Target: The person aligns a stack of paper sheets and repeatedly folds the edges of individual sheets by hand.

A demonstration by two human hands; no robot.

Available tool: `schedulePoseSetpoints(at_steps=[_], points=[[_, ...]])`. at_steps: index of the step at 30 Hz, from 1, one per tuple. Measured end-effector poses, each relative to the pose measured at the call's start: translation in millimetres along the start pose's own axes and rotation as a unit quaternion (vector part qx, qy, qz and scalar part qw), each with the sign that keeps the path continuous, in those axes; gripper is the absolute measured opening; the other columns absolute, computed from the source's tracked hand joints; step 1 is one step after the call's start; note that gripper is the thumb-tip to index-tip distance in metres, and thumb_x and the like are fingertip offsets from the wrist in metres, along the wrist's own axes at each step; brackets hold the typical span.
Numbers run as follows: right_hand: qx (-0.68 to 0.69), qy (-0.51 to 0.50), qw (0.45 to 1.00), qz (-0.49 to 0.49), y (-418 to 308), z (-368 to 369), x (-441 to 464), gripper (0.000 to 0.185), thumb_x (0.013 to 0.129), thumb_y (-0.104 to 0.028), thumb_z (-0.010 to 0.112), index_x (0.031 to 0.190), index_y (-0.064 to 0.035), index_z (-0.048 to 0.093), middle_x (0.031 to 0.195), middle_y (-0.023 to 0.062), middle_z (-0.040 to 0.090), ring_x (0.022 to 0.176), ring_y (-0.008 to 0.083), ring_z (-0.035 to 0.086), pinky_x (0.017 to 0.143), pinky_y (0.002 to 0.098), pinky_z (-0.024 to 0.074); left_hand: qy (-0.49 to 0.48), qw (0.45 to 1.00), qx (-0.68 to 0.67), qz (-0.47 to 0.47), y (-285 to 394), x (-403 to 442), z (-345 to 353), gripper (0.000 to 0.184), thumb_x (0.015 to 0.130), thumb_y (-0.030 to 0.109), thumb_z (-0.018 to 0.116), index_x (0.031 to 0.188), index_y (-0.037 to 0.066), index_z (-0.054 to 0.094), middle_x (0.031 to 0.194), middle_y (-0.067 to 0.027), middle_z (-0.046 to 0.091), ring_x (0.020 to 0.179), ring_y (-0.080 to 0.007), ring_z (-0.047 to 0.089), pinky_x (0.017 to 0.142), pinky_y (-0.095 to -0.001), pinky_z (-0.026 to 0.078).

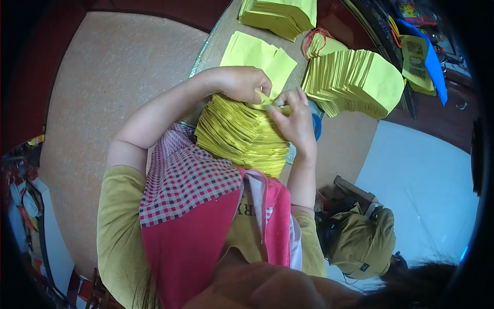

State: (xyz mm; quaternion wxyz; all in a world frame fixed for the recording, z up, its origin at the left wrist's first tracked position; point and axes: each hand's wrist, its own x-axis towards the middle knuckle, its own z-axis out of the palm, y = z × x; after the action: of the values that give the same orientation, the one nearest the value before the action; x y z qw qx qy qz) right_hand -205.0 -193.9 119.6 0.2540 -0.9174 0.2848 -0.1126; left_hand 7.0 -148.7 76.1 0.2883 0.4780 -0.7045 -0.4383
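Note:
My left hand [241, 84] is closed, its curled fingers pinching a small folded part of a yellow paper sheet [266, 100]. From the other side, my right hand [297, 121] grips the same sheet between thumb and forefinger, with its other fingers raised. Just below both hands, a tall stack of folded yellow papers [242, 136] leans against the front of my body. Beyond my knuckles lies a pile of flat yellow sheets [257, 57] on the table. The fingertips partly hide the fold.
A bundle of yellow papers [355, 82] stands fanned at the right, near a red string [317, 42]. Another stack [280, 18] sits at the far table edge [218, 31]. A blue object [316, 126] shows beside my right wrist. A brown bag [363, 242] rests lower right.

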Motion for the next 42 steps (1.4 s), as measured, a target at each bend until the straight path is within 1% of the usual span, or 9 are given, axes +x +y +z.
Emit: schedulePoseSetpoints(at_steps=[9, 11, 13, 14, 18, 22, 30, 38, 42], points=[[-0.132, 0.081, 0.984, -0.088, -19.9, -17.2, -4.9, 0.018, 0.082, -0.010, 0.070, 0.096, -0.0058, 0.059, 0.089, 0.0079, 0.066, 0.088, 0.0293, 0.065, 0.106, 0.0490, 0.0365, -0.020, 0.998, -0.032, -0.051, 4.8, 4.0, -9.7, 0.020, 0.088, 0.015, 0.062, 0.098, -0.002, 0.068, 0.077, -0.0112, 0.068, 0.069, -0.0196, 0.063, 0.070, -0.0333, 0.051], [-0.075, -0.040, 0.994, -0.075, -26.1, -16.2, -7.9, 0.018, 0.080, -0.011, 0.069, 0.096, -0.0058, 0.061, 0.096, 0.0087, 0.065, 0.095, 0.0294, 0.063, 0.101, 0.0467, 0.0380, 0.018, 0.998, 0.011, -0.054, -2.6, 13.6, -8.6, 0.019, 0.088, 0.014, 0.061, 0.096, -0.001, 0.069, 0.080, -0.0119, 0.070, 0.071, -0.0219, 0.065, 0.072, -0.0362, 0.051], [-0.094, -0.048, 0.988, -0.114, -11.0, -4.9, -8.3, 0.019, 0.081, -0.014, 0.070, 0.094, -0.0041, 0.062, 0.093, 0.0109, 0.065, 0.091, 0.0315, 0.063, 0.092, 0.0443, 0.0435, 0.376, 0.865, 0.307, 0.130, -4.6, 21.8, -6.5, 0.018, 0.088, 0.013, 0.060, 0.096, 0.000, 0.069, 0.087, -0.0132, 0.071, 0.077, -0.0234, 0.067, 0.074, -0.0391, 0.052], [-0.040, -0.077, 0.995, -0.046, -8.5, -4.4, -8.6, 0.021, 0.080, -0.016, 0.071, 0.093, -0.0030, 0.062, 0.093, 0.0124, 0.065, 0.089, 0.0330, 0.063, 0.087, 0.0438, 0.0461, 0.391, 0.858, 0.308, 0.130, -6.6, 21.0, -8.0, 0.019, 0.088, 0.015, 0.062, 0.097, 0.001, 0.070, 0.094, -0.0122, 0.072, 0.081, -0.0212, 0.068, 0.076, -0.0368, 0.053], [0.074, -0.070, 0.994, 0.049, -4.8, -8.4, -6.9, 0.030, 0.079, -0.021, 0.075, 0.097, -0.0012, 0.061, 0.091, 0.0161, 0.064, 0.083, 0.0371, 0.064, 0.072, 0.0425, 0.0507, 0.076, 0.990, -0.114, -0.010, 16.5, -1.2, -29.6, 0.026, 0.088, 0.020, 0.065, 0.102, -0.001, 0.069, 0.096, -0.0132, 0.072, 0.086, -0.0196, 0.068, 0.079, -0.0334, 0.054], [0.054, -0.001, 0.998, 0.015, 1.1, -1.4, 0.2, 0.029, 0.080, -0.020, 0.074, 0.093, 0.0003, 0.058, 0.090, 0.0161, 0.064, 0.078, 0.0357, 0.064, 0.074, 0.0403, 0.0512, -0.052, 0.997, -0.014, -0.050, 19.8, -3.4, -15.5, 0.037, 0.087, 0.018, 0.064, 0.116, -0.006, 0.065, 0.104, -0.0215, 0.071, 0.093, -0.0278, 0.070, 0.085, -0.0364, 0.053], [-0.005, 0.021, 1.000, -0.006, 4.1, -1.5, -3.6, 0.022, 0.080, -0.016, 0.075, 0.089, -0.0039, 0.059, 0.069, 0.0099, 0.063, 0.067, 0.0295, 0.063, 0.113, 0.0529, 0.0315, -0.037, 0.999, -0.008, -0.020, 4.9, 0.8, -2.6, 0.030, 0.084, 0.015, 0.064, 0.106, -0.005, 0.066, 0.090, -0.0194, 0.070, 0.084, -0.0256, 0.067, 0.080, -0.0351, 0.052], [-0.098, 0.061, 0.989, -0.088, -18.4, -14.2, -3.7, 0.018, 0.080, -0.011, 0.071, 0.094, -0.0050, 0.061, 0.082, 0.0100, 0.066, 0.082, 0.0292, 0.064, 0.103, 0.0488, 0.0381, -0.033, 0.996, -0.082, -0.029, -1.5, 3.6, -2.4, 0.020, 0.085, 0.015, 0.064, 0.094, -0.002, 0.068, 0.072, -0.0114, 0.066, 0.070, -0.0245, 0.063, 0.073, -0.0363, 0.050], [-0.079, -0.061, 0.992, -0.081, -14.9, -8.6, -6.0, 0.022, 0.079, -0.012, 0.070, 0.096, -0.0029, 0.062, 0.094, 0.0134, 0.065, 0.096, 0.0320, 0.061, 0.091, 0.0426, 0.0435, 0.256, 0.948, 0.178, 0.068, -9.7, 22.0, -2.4, 0.017, 0.086, 0.013, 0.063, 0.091, -0.002, 0.068, 0.078, -0.0100, 0.069, 0.072, -0.0293, 0.065, 0.074, -0.0412, 0.051]])
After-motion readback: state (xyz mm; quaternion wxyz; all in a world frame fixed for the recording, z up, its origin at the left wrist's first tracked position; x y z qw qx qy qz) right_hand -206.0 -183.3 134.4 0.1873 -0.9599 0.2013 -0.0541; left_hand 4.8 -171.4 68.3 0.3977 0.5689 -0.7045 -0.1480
